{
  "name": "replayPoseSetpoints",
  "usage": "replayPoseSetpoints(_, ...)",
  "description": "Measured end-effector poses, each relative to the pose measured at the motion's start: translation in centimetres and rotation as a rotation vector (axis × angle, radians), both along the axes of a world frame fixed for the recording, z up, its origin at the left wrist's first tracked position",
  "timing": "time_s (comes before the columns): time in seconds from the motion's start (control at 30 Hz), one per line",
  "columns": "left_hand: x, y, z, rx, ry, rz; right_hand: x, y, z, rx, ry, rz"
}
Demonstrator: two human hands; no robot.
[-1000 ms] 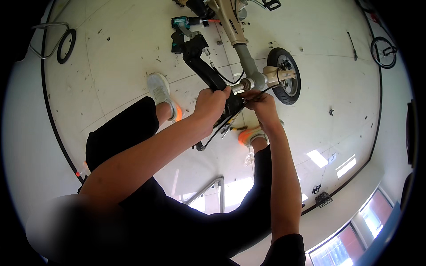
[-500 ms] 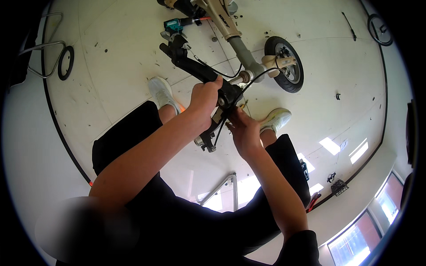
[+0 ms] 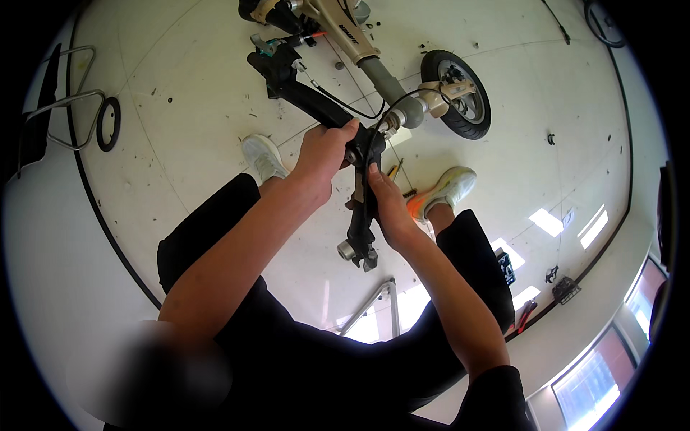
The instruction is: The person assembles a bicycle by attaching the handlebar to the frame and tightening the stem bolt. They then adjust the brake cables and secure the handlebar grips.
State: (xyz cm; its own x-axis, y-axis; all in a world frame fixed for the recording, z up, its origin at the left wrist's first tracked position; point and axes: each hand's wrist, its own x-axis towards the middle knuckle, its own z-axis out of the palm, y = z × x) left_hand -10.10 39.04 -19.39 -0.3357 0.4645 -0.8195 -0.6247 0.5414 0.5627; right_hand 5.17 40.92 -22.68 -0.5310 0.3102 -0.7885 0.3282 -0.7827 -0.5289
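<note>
A black bent bar [image 3: 314, 102] with a joint in its middle lies across the space between my knees. Wrapped round it just left of the joint is my left hand [image 3: 325, 156], closed. My right hand [image 3: 392, 205] grips its lower arm, the thumb along the near side and the other fingers mostly hidden behind. A silver round fitting [image 3: 346, 250] shows at the lower end. A thin black cable [image 3: 370, 154] loops over the joint toward the beige frame [image 3: 346, 32]. The bar's joint sits close to the frame's grey tube [image 3: 384, 80]; whether they are connected I cannot tell.
A wheel [image 3: 460, 93] with a black tyre lies beside the frame. Behind the bar's upper end is a teal power tool [image 3: 267, 47]. A yellow-handled tool [image 3: 394, 171] lies between my shoes. Pedals [image 3: 566, 289] and red-handled pliers [image 3: 527, 314] lie at right; a metal-tube chair [image 3: 79, 93] stands left.
The bar's lower end has swung right and toward me, and its upper end has shifted slightly left. My right hand has turned with its thumb upward. Both hands keep hold.
</note>
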Motion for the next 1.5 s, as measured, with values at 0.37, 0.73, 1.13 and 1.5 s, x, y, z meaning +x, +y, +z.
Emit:
replayPoseSetpoints(0.37, 0.7, 0.7, -0.4, 0.128, 0.441, -0.134, -1.3, 1.9, 1.7, 0.086, -0.095, 0.116)
replayPoseSetpoints(0.73, 1.0, 0.5, -2.0, 0.275, 0.739, -0.238, -2.4, 3.5, 2.5, 0.084, -0.152, 0.151)
replayPoseSetpoints(1.13, 0.7, 0.7, -2.0, 0.315, 0.887, -0.311, -3.5, 5.4, 4.1, 0.039, -0.181, 0.226)
replayPoseSetpoints(1.5, 1.9, 1.8, -2.2, 0.249, 0.637, -0.202, -2.3, 3.8, 2.1, 0.254, -0.201, 0.109)
